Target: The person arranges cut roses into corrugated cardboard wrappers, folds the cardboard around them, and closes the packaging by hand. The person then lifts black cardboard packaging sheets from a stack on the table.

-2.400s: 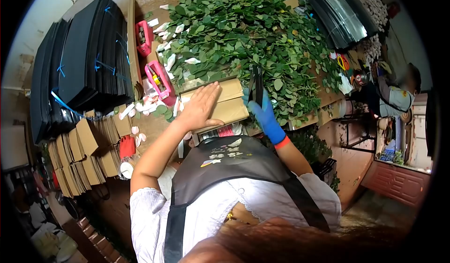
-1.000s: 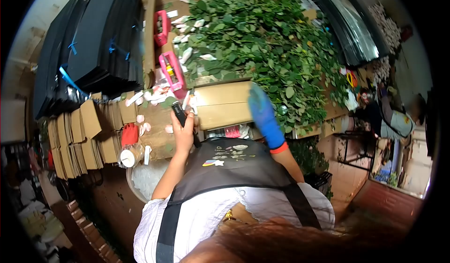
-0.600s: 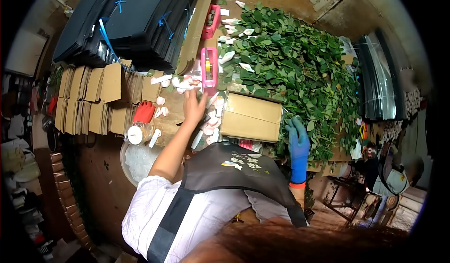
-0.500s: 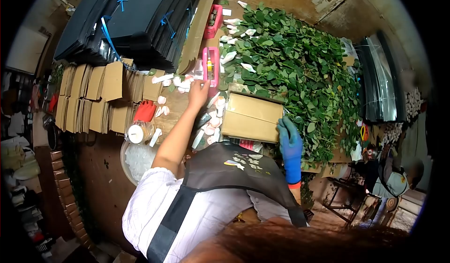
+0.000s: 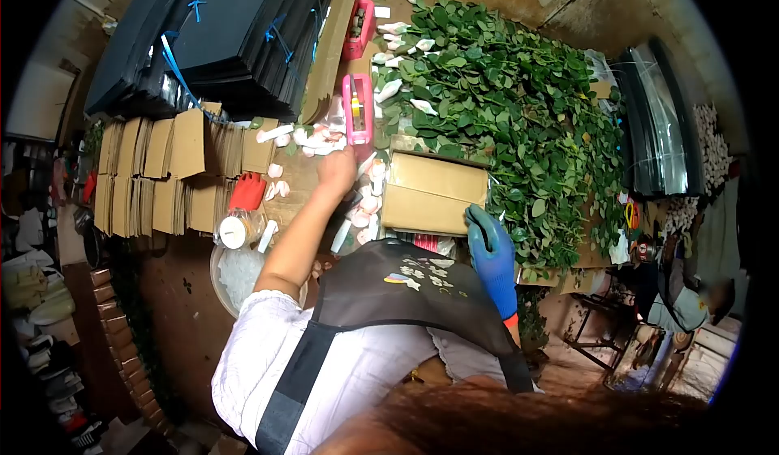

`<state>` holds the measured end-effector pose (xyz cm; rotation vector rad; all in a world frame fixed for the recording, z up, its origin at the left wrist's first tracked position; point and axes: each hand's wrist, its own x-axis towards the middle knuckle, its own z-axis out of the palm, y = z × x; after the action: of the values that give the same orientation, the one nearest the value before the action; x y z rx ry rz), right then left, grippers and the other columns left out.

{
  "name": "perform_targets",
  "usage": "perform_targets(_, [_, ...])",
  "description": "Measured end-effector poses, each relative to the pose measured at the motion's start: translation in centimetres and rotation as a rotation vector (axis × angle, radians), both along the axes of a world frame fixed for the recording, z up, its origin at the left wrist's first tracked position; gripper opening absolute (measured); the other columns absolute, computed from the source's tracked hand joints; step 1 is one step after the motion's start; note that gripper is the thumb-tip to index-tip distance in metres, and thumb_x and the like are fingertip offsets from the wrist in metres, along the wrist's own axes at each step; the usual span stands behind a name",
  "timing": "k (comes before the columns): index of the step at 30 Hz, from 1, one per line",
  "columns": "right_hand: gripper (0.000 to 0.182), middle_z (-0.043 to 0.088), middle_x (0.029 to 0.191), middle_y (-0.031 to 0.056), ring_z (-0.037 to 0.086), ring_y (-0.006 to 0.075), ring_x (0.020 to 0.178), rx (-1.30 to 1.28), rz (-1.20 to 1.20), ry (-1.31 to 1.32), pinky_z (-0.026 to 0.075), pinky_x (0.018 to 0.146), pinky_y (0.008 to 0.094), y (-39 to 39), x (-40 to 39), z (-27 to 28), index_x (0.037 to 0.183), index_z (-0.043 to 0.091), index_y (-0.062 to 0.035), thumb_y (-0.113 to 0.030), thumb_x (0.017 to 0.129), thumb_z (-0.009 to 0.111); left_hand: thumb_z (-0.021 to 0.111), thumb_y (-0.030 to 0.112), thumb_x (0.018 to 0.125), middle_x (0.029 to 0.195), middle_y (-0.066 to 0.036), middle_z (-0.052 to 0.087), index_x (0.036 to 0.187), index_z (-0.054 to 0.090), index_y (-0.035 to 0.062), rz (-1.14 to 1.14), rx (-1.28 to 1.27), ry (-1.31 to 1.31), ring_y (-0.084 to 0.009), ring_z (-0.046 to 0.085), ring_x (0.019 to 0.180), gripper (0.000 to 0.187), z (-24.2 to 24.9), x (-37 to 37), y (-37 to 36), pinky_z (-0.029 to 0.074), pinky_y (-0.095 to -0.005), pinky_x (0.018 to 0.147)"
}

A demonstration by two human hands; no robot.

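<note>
A bundle wrapped in or covered by brown cardboard (image 5: 434, 193) lies on the bench in front of me. My right hand (image 5: 491, 248), in a blue glove with an orange cuff, has its fingers stretched out at the near right corner of the cardboard. My bare left hand (image 5: 337, 172) is closed just below a pink tape dispenser (image 5: 358, 114), its fingertips near the dispenser's lower end. Whatever those fingers may hold is hidden. Pale pink petals (image 5: 369, 203) and white pieces lie beside and under this hand.
Leafy rose stems (image 5: 519, 122) cover the bench's right side, wrapped white heads (image 5: 389, 90) at their left. Another pink dispenser (image 5: 358, 33) stands farther back. Folded cardboard (image 5: 166, 150) and black sheets (image 5: 235, 41) are stacked left. A lidded jar (image 5: 235, 232) sits by a bucket (image 5: 235, 280).
My left hand has drawn back slightly from the pink tape dispenser, toward me. My gloved right hand has shifted left, from the cardboard's right edge to its near corner.
</note>
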<state>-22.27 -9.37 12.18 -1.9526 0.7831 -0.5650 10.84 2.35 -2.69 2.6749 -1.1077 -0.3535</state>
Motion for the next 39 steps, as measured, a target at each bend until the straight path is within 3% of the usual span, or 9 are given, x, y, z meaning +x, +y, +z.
perform_targets(5, [0.033, 0.071, 0.115, 0.0147, 0.069, 0.0232, 0.105, 0.029, -0.027, -0.02, 0.053, 0.092, 0.0329, 0.0, -0.1, -0.2, 0.126, 0.064, -0.0002, -0.006, 0.094, 0.061, 0.05, 0.036, 0.099, 0.087, -0.024, 0.069, 0.091, 0.067, 0.0035, -0.039, -0.324, 0.471, -0.0443, 0.066, 0.088, 0.037, 10.7, -5.2, 0.6, 0.051, -0.0522, 0.079])
perform_targets(17, [0.032, 0.071, 0.117, 0.0136, 0.069, 0.0235, 0.107, -0.006, 0.03, 0.057, 0.052, 0.094, 0.0339, -0.2, 0.9, 1.6, 0.125, 0.066, -0.002, -0.009, 0.095, 0.062, 0.065, 0.051, 0.09, 0.068, -0.014, 0.067, 0.077, 0.07, 0.0089, -0.271, 0.009, 0.305, -0.0348, 0.066, 0.068, 0.044, 10.5, -6.5, 2.9, 0.052, -0.047, 0.064])
perform_targets(19, [0.033, 0.07, 0.12, 0.0134, 0.068, 0.0211, 0.108, 0.085, 0.042, 0.012, 0.052, 0.094, 0.0326, 0.0, 1.0, 0.7, 0.128, 0.064, -0.001, -0.009, 0.096, 0.061, 0.068, 0.046, 0.09, 0.074, -0.015, 0.066, 0.091, 0.068, 0.0046, -0.039, -0.313, 0.543, -0.0328, 0.065, 0.07, 0.041, 7.1, -3.6, 3.0, 0.051, -0.0452, 0.067])
perform_targets(22, [0.034, 0.067, 0.125, 0.0131, 0.066, 0.0169, 0.108, 0.325, 0.09, -0.117, 0.052, 0.094, 0.0295, 0.5, 2.0, -1.0, 0.132, 0.06, 0.0016, -0.008, 0.099, 0.058, 0.068, 0.045, 0.09, 0.106, -0.019, 0.064, 0.104, 0.064, 0.003, 0.229, -0.413, 0.176, -0.0342, 0.066, 0.093, 0.045, 4.3, 0.4, -0.2, 0.051, -0.0439, 0.074])
perform_targets(23, [0.034, 0.068, 0.124, 0.0124, 0.066, 0.0166, 0.108, 0.368, 0.12, -0.097, 0.052, 0.093, 0.0292, 0.9, 2.8, -0.5, 0.131, 0.06, 0.0015, -0.008, 0.099, 0.058, 0.068, 0.043, 0.091, 0.092, -0.017, 0.067, 0.097, 0.066, 0.0024, 0.252, -0.419, 0.099, -0.0327, 0.066, 0.081, 0.041, 1.3, 1.6, -1.3, 0.05, -0.043, 0.071])
perform_targets(27, [0.028, 0.07, 0.113, 0.005, 0.065, 0.0121, 0.098, 0.237, 0.294, 0.022, 0.052, 0.087, 0.0276, 1.7, 6.2, 2.0, 0.125, 0.066, -0.0044, -0.014, 0.099, 0.06, 0.067, 0.035, 0.093, 0.067, -0.009, 0.064, 0.081, 0.069, 0.0009, 0.319, -0.729, 0.621, -0.0197, 0.06, 0.064, 0.037, -2.1, 3.8, -3.3, 0.047, -0.0362, 0.064])
perform_targets(34, [0.027, 0.067, 0.106, 0.0043, 0.061, 0.0067, 0.089, 1.249, 0.291, 0.087, 0.051, 0.082, 0.023, 2.9, 12.8, -1.0, 0.12, 0.068, -0.0041, -0.022, 0.102, 0.056, 0.057, 0.022, 0.103, 0.068, 0.002, 0.049, 0.083, 0.06, 0.0021, 0.18, -0.87, 0.736, -0.0072, 0.046, 0.066, 0.028, 11.1, -10.3, 5.9, 0.039, -0.026, 0.059])
perform_targets(37, [0.026, 0.067, 0.105, 0.0047, 0.062, 0.0083, 0.087, 0.573, 0.495, 0.047, 0.051, 0.077, 0.0243, 3.5, 14.0, -4.0, 0.117, 0.07, -0.0051, -0.021, 0.101, 0.056, 0.045, 0.018, 0.105, 0.068, -0.002, 0.055, 0.111, 0.065, -0.0008, 0.296, -0.808, 1.259, -0.0071, 0.044, 0.053, 0.028, 9.9, -12.2, 8.9, 0.037, -0.0229, 0.05])
perform_targets(39, [0.026, 0.069, 0.095, 0.0039, 0.064, 0.0122, 0.08, 0.655, 0.439, 0.118, 0.053, 0.073, 0.0283, 3.9, 13.3, -3.7, 0.111, 0.071, -0.0044, -0.023, 0.098, 0.059, 0.038, 0.015, 0.102, 0.069, -0.004, 0.06, 0.116, 0.064, -0.0039, 0.425, -0.659, 1.475, -0.0073, 0.043, 0.049, 0.035, 7.8, -9.1, 10.7, 0.035, -0.0223, 0.045])
